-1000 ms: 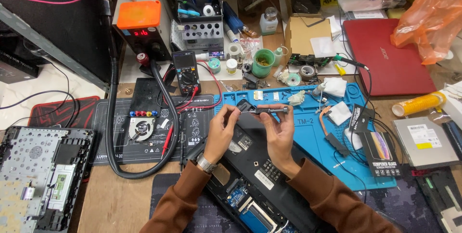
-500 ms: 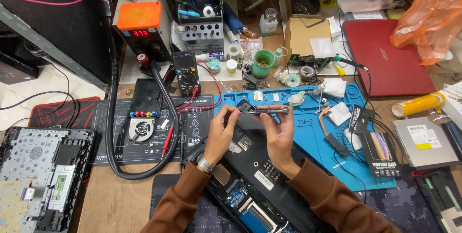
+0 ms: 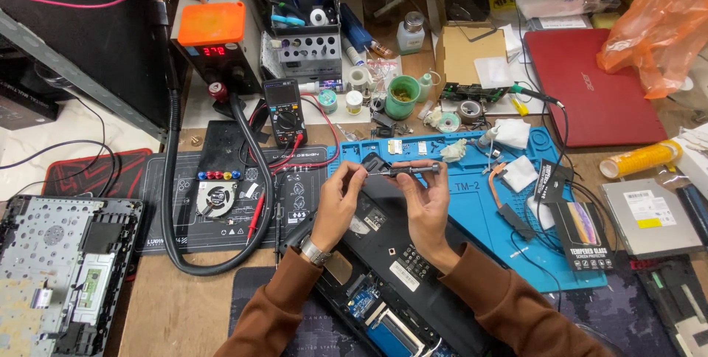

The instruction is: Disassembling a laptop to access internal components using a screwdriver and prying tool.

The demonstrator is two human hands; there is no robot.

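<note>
In the head view both my hands hold one thin dark metal hinge strip (image 3: 404,170) level above an opened black laptop base (image 3: 391,268). My left hand (image 3: 336,206) pinches its left end, where a small black block sits. My right hand (image 3: 428,202) grips the right part of the strip between thumb and fingers. Both sleeves are brown, and a watch is on my left wrist. The laptop base lies tilted, with a circuit board and a blue part showing near the bottom edge.
A blue repair mat (image 3: 472,202) with small parts and white wipes lies behind. A black mat (image 3: 228,202) holds a small fan and coloured caps. Also around: a multimeter (image 3: 285,112), an orange-topped soldering station (image 3: 214,43), a red laptop (image 3: 590,84), an optical drive (image 3: 649,217), a keyboard frame (image 3: 63,268).
</note>
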